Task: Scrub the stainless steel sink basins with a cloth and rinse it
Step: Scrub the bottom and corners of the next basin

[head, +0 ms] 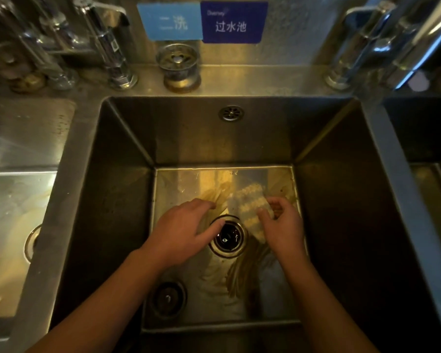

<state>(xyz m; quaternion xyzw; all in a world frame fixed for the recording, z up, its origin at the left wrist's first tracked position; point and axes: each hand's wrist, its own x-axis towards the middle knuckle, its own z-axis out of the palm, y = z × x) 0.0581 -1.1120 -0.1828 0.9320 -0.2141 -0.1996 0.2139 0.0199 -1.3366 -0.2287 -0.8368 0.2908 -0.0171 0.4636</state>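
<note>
Both hands in deep stainless steel basin [189, 133]. Right hand [283, 225] pinches pale checked cloth [250, 207] on floor beside round dark drain [228, 236]; left hand [183, 230] spread, empty. Looks like floor-scrub step; next needs cloth pressed flat, swept outward.

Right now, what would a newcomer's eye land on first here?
Both hands are deep in the middle basin: the right hand pinches a pale checked cloth just right of the drain, while the left hand reaches open-fingered over its left rim. Next come the two blue signs on the back wall, with a metal strainer standing on the ledge below them.
</note>
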